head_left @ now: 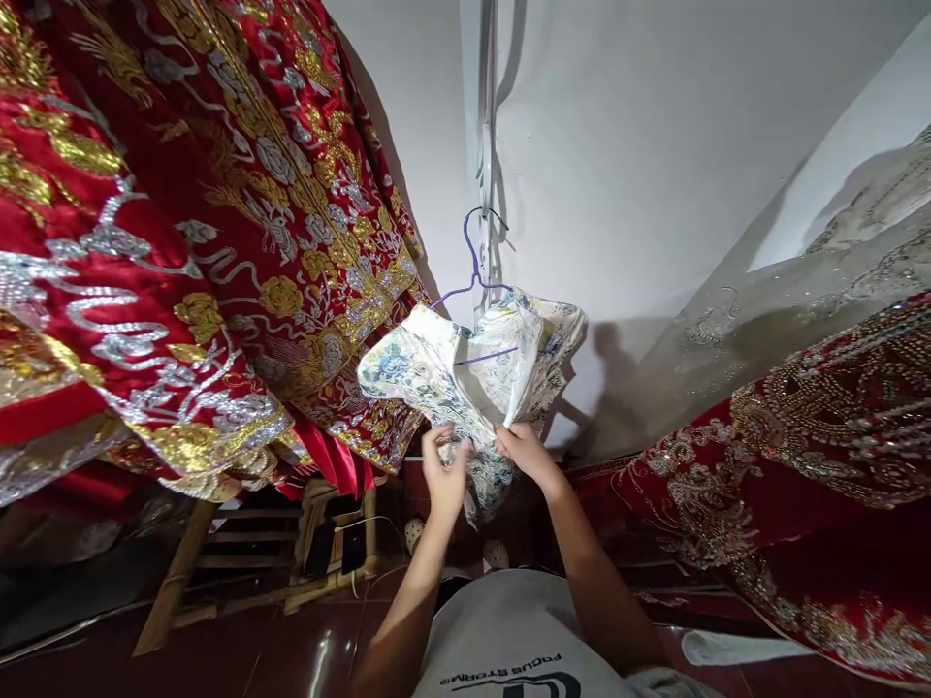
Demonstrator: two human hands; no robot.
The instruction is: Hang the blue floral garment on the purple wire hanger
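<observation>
A white dress or blouse with blue and yellow flowers [414, 368] hangs on a purple wire hanger [476, 271] in front of me. Its front is open at the neck, and the hanger's lower bar shows inside. My right hand [525, 449] pinches the edge of the front opening. Beside the other half of the front is my left hand [445, 467], thumb and fingers apart, with nothing visible between them. Whether its fingertips touch the cloth I cannot tell.
Red robes with gold and silver embroidery [276, 223] hang close on the left. A beaded red gown [727, 494] stands at the right. The hanger hooks on a metal wall rail [487, 126]. Low at left is a bamboo chair [247, 543] with dark phone-like objects on it.
</observation>
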